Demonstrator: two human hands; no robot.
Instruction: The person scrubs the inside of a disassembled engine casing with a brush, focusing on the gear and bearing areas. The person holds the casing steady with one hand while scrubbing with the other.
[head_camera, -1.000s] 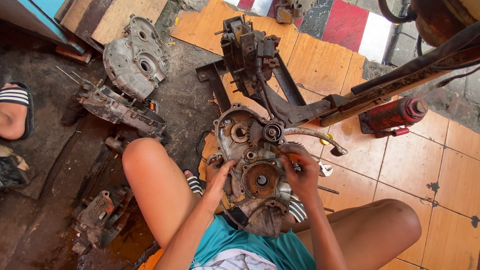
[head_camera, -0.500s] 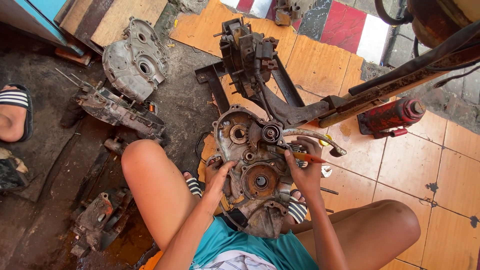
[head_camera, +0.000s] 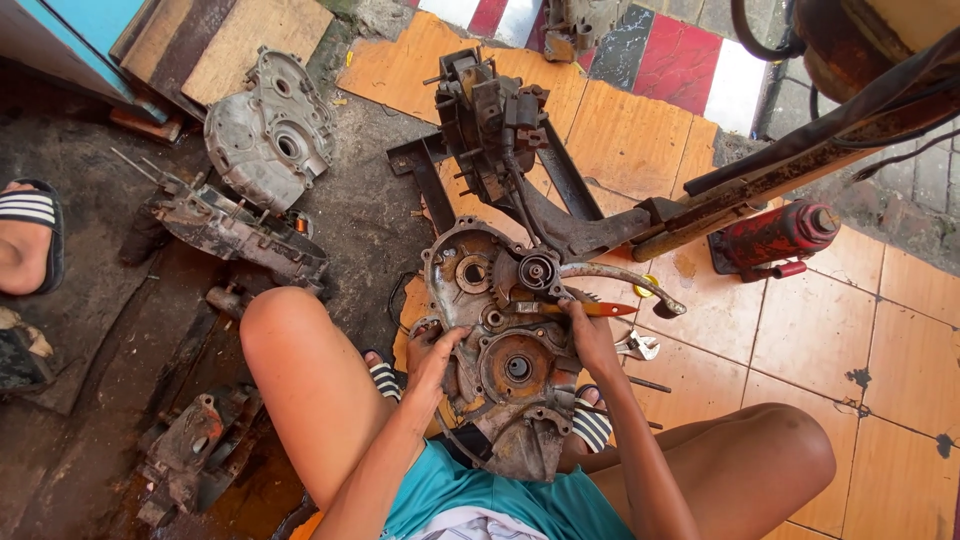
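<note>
- The person sat low, bare knees spread, with a teal shirt (head_camera: 470, 495) cut off by the lower edge of the view.
- Between the knees stood the engine case (head_camera: 505, 345), rusty and greasy, its lower end hidden behind the shirt.
- The left hand (head_camera: 432, 355) lay on the case's left rim, fingers curled against the metal; whether they gripped an edge or only pressed on it I could not tell.
- The right hand (head_camera: 590, 335) was at the case's right side, fingers pinched round a screwdriver (head_camera: 590, 309) with an orange handle. Its tip pointed left toward the small round hub (head_camera: 537, 270) on the case; the blade was too dark to follow against the metal.
- Striped sandals (head_camera: 592, 425) showed only in slivers beside the case, the feet mostly covered by it.
- A spanner (head_camera: 638, 347) lay on the tile just right of the right hand, partly behind the wrist.
- A curved lever (head_camera: 625, 278) reached rightward from the case's upper part.
- Farther off to the right lay a red bottle jack (head_camera: 775, 238) on its side, near a rusty bar (head_camera: 800, 165) running to the frame's edge.
- Beyond the case stood a dark frame (head_camera: 490, 115) with bolted parts, hard to sort out.
- To the far left a grey cover (head_camera: 268, 130) leaned over another greasy casing (head_camera: 235, 230).
- At the left edge another person's sandalled foot (head_camera: 30, 235) was cut off.
</note>
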